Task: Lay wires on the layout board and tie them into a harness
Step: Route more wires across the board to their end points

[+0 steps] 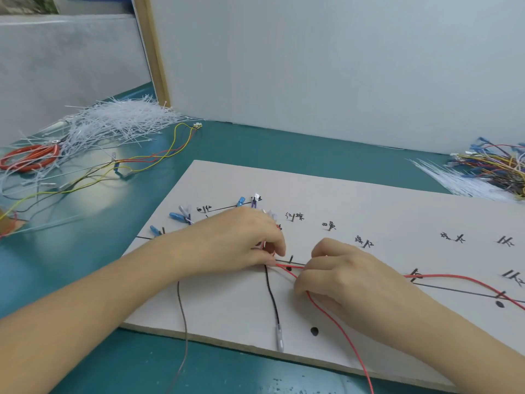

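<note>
head view, board: we've got the white layout board point(369, 200) flat on the teal table point(255, 146), with drawn route lines, handwritten labels and little black pegs

head view, left hand: our left hand point(241, 240) is curled down near the middle of the board, fingertips pinching a small clump of wires by a peg, can't really see how many

head view, right hand: our right hand point(341, 271) sits just beside it, fingers curled around the red wire point(335, 317), which loops under the hand, trails off the near edge and also runs right along the drawn line

head view, other wires: a black wire point(272, 297) hangs toward the near edge with a clear-sleeved end, and a thin grey wire point(184, 322) drops off the edge too; blue terminals point(176, 216) cluster at the far left branch

head view, supplies: pile of white cable ties point(119, 120) far left next to orange-handled scissors point(28, 157), more ties and a wire bundle point(494, 166) far right

progress guess: looks early-ish, a few wires routed, red one being laid, several labelled pegs bare, and we can't spot any tie on the board yet
</note>
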Available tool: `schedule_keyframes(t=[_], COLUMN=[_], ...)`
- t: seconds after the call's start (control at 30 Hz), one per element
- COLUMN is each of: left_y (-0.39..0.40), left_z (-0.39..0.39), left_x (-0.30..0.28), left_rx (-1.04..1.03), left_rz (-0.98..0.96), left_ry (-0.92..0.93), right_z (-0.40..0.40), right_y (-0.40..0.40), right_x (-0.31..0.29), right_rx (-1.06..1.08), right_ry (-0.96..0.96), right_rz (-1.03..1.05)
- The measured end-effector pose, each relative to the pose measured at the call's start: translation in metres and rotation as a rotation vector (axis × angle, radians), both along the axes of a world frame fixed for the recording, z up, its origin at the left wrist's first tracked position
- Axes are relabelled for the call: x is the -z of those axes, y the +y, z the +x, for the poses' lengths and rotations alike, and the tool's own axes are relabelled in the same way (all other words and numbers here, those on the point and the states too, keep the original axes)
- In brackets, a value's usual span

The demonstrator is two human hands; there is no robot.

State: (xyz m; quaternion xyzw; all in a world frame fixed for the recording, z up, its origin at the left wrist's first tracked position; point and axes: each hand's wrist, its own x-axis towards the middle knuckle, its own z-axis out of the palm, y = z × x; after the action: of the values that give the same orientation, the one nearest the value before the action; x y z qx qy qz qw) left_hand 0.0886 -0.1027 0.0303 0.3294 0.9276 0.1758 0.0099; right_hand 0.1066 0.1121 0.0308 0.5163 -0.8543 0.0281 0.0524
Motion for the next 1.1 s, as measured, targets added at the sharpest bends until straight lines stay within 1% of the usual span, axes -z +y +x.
schedule_keyframes(t=[0.1,0.17,0.27,0.37,0.4,0.5,0.53,0.6,0.67,0.77,0.87,1.0,1.1], left_y=[0.006,0.008,0.011,0.011,0.011,0.011,0.011,0.012,0.015,0.016,0.016,0.017,0.017], left_z=[-0.012,-0.015,-0.016,-0.014,-0.014,-0.012,-0.012,-0.013,-0.013,-0.014,-0.013,-0.012,-0.011], left_x=[0.000,0.000,0.001,0.002,0.001,0.001,0.002,0.002,0.001,0.000,-0.001,-0.001,0.000], left_rx=[-0.025,-0.016,0.001,0.002,0.000,-0.007,-0.011,-0.019,-0.018,-0.013,-0.008,-0.017,-0.022], left_rz=[-0.049,-0.103,-0.143,-0.145,-0.131,-0.113,-0.119,-0.137,-0.151,-0.161,-0.164,-0.160,-0.164], left_ry=[-0.123,-0.152,-0.147,-0.149,-0.154,-0.146,-0.138,-0.127,-0.124,-0.124,-0.121,-0.118,-0.099], right_z=[0.005,0.006,0.009,0.011,0.010,0.003,0.000,-0.009,-0.017,-0.028,-0.036,-0.045,-0.052], right_y=[0.010,0.015,0.021,0.023,0.024,0.034,0.039,0.051,0.064,0.081,0.097,0.107,0.110], right_x=[-0.003,-0.005,-0.006,-0.010,-0.011,-0.019,-0.024,-0.036,-0.049,-0.066,-0.071,-0.059,-0.045], right_rx=[0.038,0.069,0.189,0.379,0.406,0.443,0.460,0.497,0.548,0.588,0.626,0.677,0.667], right_ry=[-0.041,-0.130,-0.393,-0.682,-0.765,-0.962,-0.998,-0.983,-0.912,-0.708,-0.513,-0.503,-0.429], right_rz=[0.015,0.001,-0.097,-0.308,-0.350,-0.378,-0.377,-0.345,-0.312,-0.212,-0.064,0.109,0.214])
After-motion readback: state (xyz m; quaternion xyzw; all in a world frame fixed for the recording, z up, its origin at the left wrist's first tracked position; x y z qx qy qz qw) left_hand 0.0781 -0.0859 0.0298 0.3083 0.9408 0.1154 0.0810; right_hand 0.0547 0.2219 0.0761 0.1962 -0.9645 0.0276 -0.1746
